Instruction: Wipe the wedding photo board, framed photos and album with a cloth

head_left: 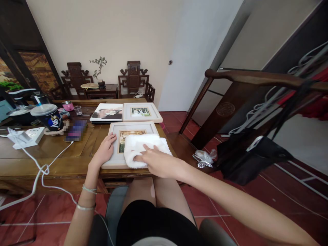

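Both knees sit low under me. I press my right hand [153,160] flat, fingers loose, on the white cloth [143,147] over the picture frame [112,131]. Beside it, my left hand [105,150] lies spread out, pinning the frame to the bench [51,150] so it won't slide.

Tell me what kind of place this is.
Probably a home sitting room: carved wooden chairs flank a small bonsai by the wall, and framed photos lie on a wooden table over red floor tiles.
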Demonstrator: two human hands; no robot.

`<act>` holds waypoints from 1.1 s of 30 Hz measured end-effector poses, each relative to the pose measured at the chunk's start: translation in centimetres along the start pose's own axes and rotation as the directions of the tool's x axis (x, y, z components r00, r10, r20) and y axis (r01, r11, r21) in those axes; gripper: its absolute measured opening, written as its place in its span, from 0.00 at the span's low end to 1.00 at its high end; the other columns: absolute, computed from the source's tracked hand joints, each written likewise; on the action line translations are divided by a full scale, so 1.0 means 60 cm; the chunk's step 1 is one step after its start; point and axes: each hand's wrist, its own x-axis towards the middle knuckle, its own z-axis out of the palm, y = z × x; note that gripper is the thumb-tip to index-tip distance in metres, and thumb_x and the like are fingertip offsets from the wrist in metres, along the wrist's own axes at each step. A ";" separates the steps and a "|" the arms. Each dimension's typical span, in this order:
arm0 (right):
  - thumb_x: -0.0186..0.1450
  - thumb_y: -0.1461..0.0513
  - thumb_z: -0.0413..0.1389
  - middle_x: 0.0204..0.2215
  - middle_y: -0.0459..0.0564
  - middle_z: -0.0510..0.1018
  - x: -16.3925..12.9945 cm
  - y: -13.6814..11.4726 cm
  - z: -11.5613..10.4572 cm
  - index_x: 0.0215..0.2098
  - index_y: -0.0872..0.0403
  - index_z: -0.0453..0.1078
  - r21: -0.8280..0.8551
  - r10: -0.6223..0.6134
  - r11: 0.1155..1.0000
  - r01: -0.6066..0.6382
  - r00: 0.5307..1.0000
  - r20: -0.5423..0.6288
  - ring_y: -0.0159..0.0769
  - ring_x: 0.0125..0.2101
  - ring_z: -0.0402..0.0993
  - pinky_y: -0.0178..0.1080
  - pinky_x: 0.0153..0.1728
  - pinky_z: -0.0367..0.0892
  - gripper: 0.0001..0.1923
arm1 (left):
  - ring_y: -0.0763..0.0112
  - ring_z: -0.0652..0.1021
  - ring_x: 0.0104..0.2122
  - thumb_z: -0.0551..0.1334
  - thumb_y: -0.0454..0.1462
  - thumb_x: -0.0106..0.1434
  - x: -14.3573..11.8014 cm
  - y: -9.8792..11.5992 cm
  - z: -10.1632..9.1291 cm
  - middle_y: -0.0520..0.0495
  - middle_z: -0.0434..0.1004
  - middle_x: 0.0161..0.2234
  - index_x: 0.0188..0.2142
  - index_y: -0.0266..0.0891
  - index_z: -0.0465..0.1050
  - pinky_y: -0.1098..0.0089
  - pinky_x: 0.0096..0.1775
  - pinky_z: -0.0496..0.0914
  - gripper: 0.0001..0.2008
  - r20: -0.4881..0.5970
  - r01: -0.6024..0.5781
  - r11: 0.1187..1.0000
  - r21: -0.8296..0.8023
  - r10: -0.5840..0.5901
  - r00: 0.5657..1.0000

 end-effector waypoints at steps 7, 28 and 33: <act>0.58 0.77 0.44 0.62 0.60 0.65 0.103 0.094 0.028 0.64 0.55 0.59 -0.035 0.129 0.989 -0.146 0.946 -0.298 0.66 0.66 0.41 0.75 0.57 0.43 0.37 | 0.60 0.61 0.65 0.48 0.31 0.61 -0.002 -0.004 0.001 0.40 0.65 0.62 0.58 0.33 0.68 0.51 0.65 0.53 0.27 0.006 0.011 0.999 -0.033 -0.011 1.000; 0.54 0.79 0.43 0.52 0.59 0.76 -0.018 -0.002 -0.027 0.59 0.52 0.67 0.112 -0.114 0.988 0.105 0.991 0.077 0.57 0.65 0.51 0.65 0.58 0.53 0.38 | 0.60 0.61 0.64 0.48 0.30 0.60 -0.001 -0.001 0.002 0.38 0.66 0.61 0.58 0.30 0.69 0.53 0.65 0.54 0.27 0.002 0.011 1.000 -0.008 -0.010 1.000; 0.54 0.78 0.44 0.57 0.58 0.71 0.055 0.050 0.005 0.63 0.51 0.60 0.035 0.005 0.999 -0.002 0.996 -0.094 0.58 0.67 0.43 0.72 0.58 0.44 0.40 | 0.61 0.61 0.65 0.48 0.31 0.60 -0.002 -0.006 0.004 0.40 0.66 0.61 0.58 0.32 0.69 0.53 0.65 0.54 0.27 -0.009 0.009 1.000 -0.026 -0.009 1.000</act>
